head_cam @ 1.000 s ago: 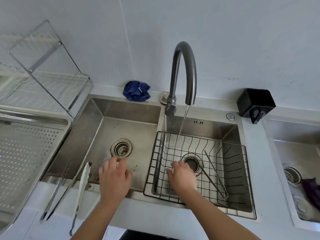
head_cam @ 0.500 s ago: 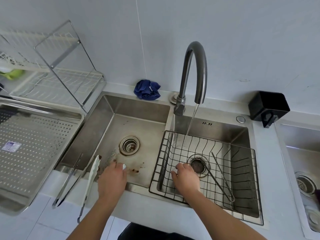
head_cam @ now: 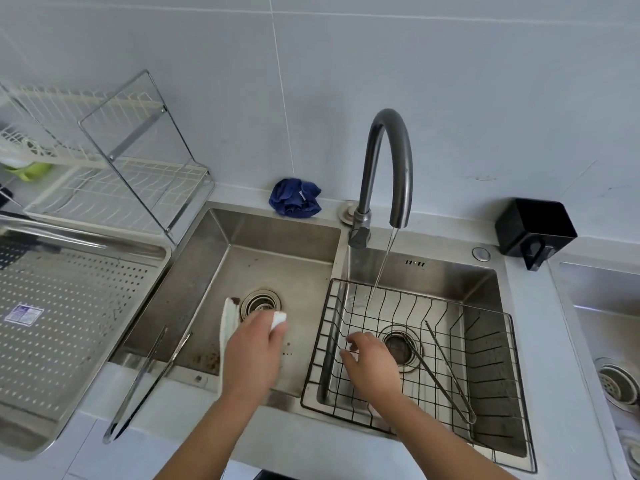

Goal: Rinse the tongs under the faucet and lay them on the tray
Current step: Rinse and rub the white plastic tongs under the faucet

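Three pairs of tongs are showing. The left hand [head_cam: 254, 356] is gripping the white-tipped tongs [head_cam: 229, 323], fingers and thumb curled round the arms. The two white tips are sticking out past the knuckles, spread apart, over the floor of the left basin [head_cam: 277, 258] close to its drain. They are not yet under the water stream [head_cam: 380, 268], which is falling from the faucet [head_cam: 388, 161] into the wire basket [head_cam: 491, 358] in the right basin.

The right hand [head_cam: 372, 367] is hanging inside that basket, fingers [head_cam: 353, 339] loosely curled and, as far as I can see, holding nothing. Slim steel tongs [head_cam: 450, 369] are lying on the basket floor just beside it. Another steel pair [head_cam: 152, 384] is lying across the sink rim and counter, near the perforated tray [head_cam: 69, 323].

Handling estimate for the held pair:
- They are probably light and springy, with the arms pushing outward against the palm.
- The white tips are looking softer than the metal, possibly silicone. One is carrying a brown mark at its end, so that end is needing the water most.
- Once wet, the smooth arms are likely getting slippery, so a mid-arm hold, squeezing both arms together, is looking safest.
- The hinge end is hidden under the hand, so I cannot tell its form.
- The pair is stiff enough to lay flat on the tray without a second hand.
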`<state>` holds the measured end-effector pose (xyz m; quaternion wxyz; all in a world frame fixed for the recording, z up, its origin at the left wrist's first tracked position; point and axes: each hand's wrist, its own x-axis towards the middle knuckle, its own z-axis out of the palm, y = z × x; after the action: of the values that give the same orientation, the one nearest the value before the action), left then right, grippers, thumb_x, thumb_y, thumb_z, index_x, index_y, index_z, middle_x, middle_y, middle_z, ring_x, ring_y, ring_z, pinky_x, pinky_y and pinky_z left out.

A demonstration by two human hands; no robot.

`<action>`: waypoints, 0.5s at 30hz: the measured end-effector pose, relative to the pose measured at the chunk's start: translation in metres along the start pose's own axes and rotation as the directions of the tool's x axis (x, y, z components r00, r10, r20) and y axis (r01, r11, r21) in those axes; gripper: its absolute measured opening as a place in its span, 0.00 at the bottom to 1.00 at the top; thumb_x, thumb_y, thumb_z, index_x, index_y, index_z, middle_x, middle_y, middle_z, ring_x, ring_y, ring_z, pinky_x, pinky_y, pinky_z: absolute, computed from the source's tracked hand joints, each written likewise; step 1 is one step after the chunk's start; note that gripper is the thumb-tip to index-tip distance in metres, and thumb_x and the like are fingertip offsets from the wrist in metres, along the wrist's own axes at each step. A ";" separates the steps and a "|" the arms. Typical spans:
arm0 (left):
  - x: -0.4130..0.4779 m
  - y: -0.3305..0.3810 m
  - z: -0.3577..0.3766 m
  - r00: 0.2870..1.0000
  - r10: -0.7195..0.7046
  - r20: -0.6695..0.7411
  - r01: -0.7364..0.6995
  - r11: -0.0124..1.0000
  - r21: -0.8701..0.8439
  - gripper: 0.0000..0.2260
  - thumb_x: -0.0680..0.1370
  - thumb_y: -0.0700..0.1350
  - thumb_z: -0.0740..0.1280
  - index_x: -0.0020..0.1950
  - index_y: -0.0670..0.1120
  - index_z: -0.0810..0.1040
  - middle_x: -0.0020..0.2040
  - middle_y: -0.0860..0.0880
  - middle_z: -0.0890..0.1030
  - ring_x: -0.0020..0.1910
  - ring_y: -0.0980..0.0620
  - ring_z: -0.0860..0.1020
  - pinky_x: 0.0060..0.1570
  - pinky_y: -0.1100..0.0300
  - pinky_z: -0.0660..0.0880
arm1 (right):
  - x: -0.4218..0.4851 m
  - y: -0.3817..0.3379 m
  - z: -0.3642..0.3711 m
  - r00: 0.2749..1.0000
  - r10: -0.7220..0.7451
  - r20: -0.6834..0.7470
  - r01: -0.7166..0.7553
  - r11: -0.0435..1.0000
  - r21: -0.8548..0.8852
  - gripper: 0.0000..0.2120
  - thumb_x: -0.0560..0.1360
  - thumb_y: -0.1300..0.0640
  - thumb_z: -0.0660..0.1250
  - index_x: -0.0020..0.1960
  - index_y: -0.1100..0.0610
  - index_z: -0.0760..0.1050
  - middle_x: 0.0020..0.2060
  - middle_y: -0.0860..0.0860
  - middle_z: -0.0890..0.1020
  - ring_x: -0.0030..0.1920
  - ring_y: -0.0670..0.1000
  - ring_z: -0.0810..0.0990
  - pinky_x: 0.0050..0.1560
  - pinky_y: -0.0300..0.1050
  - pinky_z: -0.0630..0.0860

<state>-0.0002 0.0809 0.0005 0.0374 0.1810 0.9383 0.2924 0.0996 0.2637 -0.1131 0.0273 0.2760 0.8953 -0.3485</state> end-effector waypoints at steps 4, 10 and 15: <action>0.024 0.030 -0.005 0.983 -0.098 0.155 0.162 0.856 -0.491 0.08 0.80 0.48 0.69 0.42 0.48 0.80 0.36 0.47 0.80 0.36 0.53 0.75 0.38 0.50 0.73 | 0.012 -0.043 -0.028 0.986 0.079 0.145 -0.135 0.892 0.431 0.18 0.81 0.44 0.65 0.66 0.52 0.78 0.54 0.46 0.83 0.54 0.46 0.81 0.56 0.44 0.79; 0.053 0.036 0.001 0.881 0.044 0.470 0.460 0.143 -0.876 0.09 0.78 0.46 0.67 0.47 0.48 0.87 0.39 0.47 0.85 0.39 0.50 0.83 0.45 0.52 0.82 | 0.017 -0.072 -0.064 0.873 -0.026 0.486 -0.437 0.400 0.806 0.28 0.85 0.40 0.55 0.63 0.61 0.80 0.49 0.56 0.87 0.45 0.54 0.84 0.49 0.51 0.82; 0.059 0.013 0.018 0.825 0.097 0.557 0.565 -0.163 -0.809 0.09 0.80 0.47 0.65 0.48 0.45 0.83 0.37 0.48 0.79 0.36 0.50 0.79 0.41 0.55 0.80 | 0.008 -0.066 -0.073 0.934 0.004 0.356 -0.354 0.130 0.926 0.18 0.85 0.50 0.60 0.59 0.66 0.77 0.43 0.58 0.82 0.36 0.52 0.80 0.38 0.46 0.80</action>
<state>-0.0482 0.1223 -0.0047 0.4232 -0.0330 0.3801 0.8218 0.0690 0.2744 -0.0192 0.0043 0.2833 0.3992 -0.8720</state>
